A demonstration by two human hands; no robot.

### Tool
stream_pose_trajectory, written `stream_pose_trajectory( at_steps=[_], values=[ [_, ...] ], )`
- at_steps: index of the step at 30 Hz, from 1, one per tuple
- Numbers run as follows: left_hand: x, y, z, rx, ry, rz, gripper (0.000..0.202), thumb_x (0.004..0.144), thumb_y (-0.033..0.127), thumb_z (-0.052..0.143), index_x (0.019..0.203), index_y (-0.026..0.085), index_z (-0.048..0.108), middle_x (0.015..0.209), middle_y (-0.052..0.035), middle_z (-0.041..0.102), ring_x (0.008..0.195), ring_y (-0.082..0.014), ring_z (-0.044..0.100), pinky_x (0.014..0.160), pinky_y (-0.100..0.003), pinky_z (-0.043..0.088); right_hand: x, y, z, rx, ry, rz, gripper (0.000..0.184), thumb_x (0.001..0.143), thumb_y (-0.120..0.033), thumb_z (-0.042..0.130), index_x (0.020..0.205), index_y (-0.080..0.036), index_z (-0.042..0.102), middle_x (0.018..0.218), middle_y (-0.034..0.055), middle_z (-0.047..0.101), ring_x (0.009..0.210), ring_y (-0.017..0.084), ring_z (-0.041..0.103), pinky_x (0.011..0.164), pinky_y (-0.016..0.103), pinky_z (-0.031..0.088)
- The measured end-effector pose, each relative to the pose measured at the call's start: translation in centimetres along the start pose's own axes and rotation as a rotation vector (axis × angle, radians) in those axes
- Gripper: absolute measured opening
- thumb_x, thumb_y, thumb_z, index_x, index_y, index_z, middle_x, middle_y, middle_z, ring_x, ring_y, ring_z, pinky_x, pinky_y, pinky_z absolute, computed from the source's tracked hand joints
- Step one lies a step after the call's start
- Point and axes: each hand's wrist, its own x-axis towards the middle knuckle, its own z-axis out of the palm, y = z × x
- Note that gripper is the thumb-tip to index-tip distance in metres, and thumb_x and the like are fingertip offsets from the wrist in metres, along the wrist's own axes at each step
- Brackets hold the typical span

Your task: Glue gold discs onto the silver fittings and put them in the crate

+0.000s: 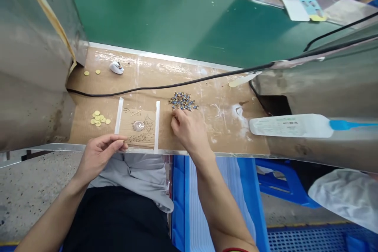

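My left hand (100, 157) is up in front of me, and its fingers (116, 140) point to the right. The thumb sits close on top of them in a small pinch, but I cannot tell if anything is in it. My right hand (189, 132) tips down from the wrist, with its fingers (177, 118) curled under. My left arm (50, 212) and my right arm (220, 208) are bare, come up from the bottom, and lean in toward each other.
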Motion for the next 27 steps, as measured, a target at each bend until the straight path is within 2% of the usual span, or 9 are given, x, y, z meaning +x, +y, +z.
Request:
stream_pose_trajectory(
  at_steps=[3, 6, 8, 11, 13, 17, 21, 24, 27],
  values=[
    [0.3, -0.3, 0.2, -0.032, 0.01, 0.042, 0.03, 0.107, 0.047, 0.082, 0.102, 0.02, 0.091, 0.092, -0.0068, 0.086, 0.084, -0.0175, 0.08, 0.085, -0.027, 0.068, -0.9, 0.4, 0.5, 0.016, 0.048, 0.001, 0.025, 0.104, -0.015, 0.055, 0.115, -0.019, 0.076, 0.11, 0.0142, 0.08, 0.094, 0.029, 0.07, 0.079, 0.037, 0.046],
    [0.5, -0.8, 0.4, -0.132, 0.038, 0.034, 0.027, 0.107, 0.044, 0.082, 0.116, 0.02, 0.091, 0.089, -0.0053, 0.084, 0.083, -0.0167, 0.078, 0.084, -0.027, 0.067, -1.8, 0.8, 1.0, 0.127, 0.109, -0.003, 0.019, 0.105, -0.021, 0.058, 0.112, -0.02, 0.077, 0.108, 0.0125, 0.08, 0.095, 0.029, 0.072, 0.08, 0.038, 0.051],
    [0.5, -1.0, 0.5, -0.195, 0.039, 0.017, 0.029, 0.107, 0.043, 0.083, 0.125, 0.022, 0.089, 0.092, -0.005, 0.085, 0.086, -0.0165, 0.08, 0.087, -0.027, 0.067, -2.5, 0.7, 1.4, 0.27, 0.161, 0.0, 0.02, 0.107, -0.026, 0.061, 0.117, -0.022, 0.077, 0.108, 0.0101, 0.082, 0.094, 0.028, 0.075, 0.083, 0.039, 0.055],
    [0.5, -1.0, 0.7, -0.229, 0.001, -0.012, 0.033, 0.106, 0.043, 0.084, 0.133, 0.024, 0.087, 0.105, -0.0068, 0.089, 0.096, -0.0187, 0.084, 0.096, -0.03, 0.07, -3.5, -0.3, 2.0, 0.494, 0.267, 0.02, 0.024, 0.108, -0.031, 0.068, 0.129, -0.024, 0.078, 0.11, 0.0062, 0.085, 0.09, 0.024, 0.079, 0.087, 0.039, 0.062],
    [0.5, -0.9, 0.7, -0.23, -0.022, -0.021, 0.036, 0.106, 0.043, 0.084, 0.136, 0.023, 0.086, 0.111, -0.0084, 0.089, 0.102, -0.0212, 0.086, 0.1, -0.034, 0.071, -3.9, -1.2, 2.4, 0.56, 0.325, 0.005, 0.019, 0.108, -0.032, 0.071, 0.123, -0.026, 0.082, 0.11, 0.0052, 0.087, 0.092, 0.024, 0.081, 0.089, 0.039, 0.064],
    [0.6, -1.0, 0.9, -0.225, -0.007, -0.013, 0.04, 0.105, 0.045, 0.085, 0.136, 0.021, 0.085, 0.114, -0.0108, 0.09, 0.106, -0.0251, 0.088, 0.104, -0.04, 0.072, -4.0, -2.4, 2.9, 0.603, 0.363, -0.058, 0.014, 0.109, -0.029, 0.073, 0.11, -0.027, 0.086, 0.109, 0.0049, 0.087, 0.099, 0.024, 0.082, 0.092, 0.04, 0.065],
    [0.8, -1.6, 1.3, -0.195, 0.02, 0.0, 0.042, 0.103, 0.047, 0.087, 0.134, 0.019, 0.085, 0.115, -0.0118, 0.09, 0.11, -0.028, 0.088, 0.107, -0.043, 0.072, -4.3, -3.8, 3.1, 0.781, 0.424, -0.003, 0.011, 0.105, -0.03, 0.079, 0.112, -0.028, 0.088, 0.111, 0.0053, 0.087, 0.103, 0.024, 0.082, 0.092, 0.04, 0.067],
    [0.8, -2.0, 1.6, -0.196, 0.029, 0.008, 0.042, 0.102, 0.048, 0.088, 0.131, 0.019, 0.085, 0.115, -0.0121, 0.091, 0.112, -0.029, 0.088, 0.109, -0.043, 0.071, -4.8, -5.3, 3.1, 0.902, 0.418, 0.028, 0.011, 0.104, -0.033, 0.083, 0.113, -0.029, 0.088, 0.111, 0.005, 0.087, 0.104, 0.024, 0.083, 0.093, 0.041, 0.068],
    [0.8, -2.2, 1.7, -0.198, 0.029, 0.012, 0.039, 0.102, 0.047, 0.088, 0.13, 0.019, 0.085, 0.116, -0.0119, 0.091, 0.114, -0.0282, 0.088, 0.11, -0.041, 0.071, -4.9, -6.7, 3.0, 0.928, 0.424, -0.009, 0.01, 0.105, -0.031, 0.083, 0.114, -0.029, 0.087, 0.111, 0.0041, 0.088, 0.105, 0.024, 0.084, 0.095, 0.041, 0.069]
  ],
)
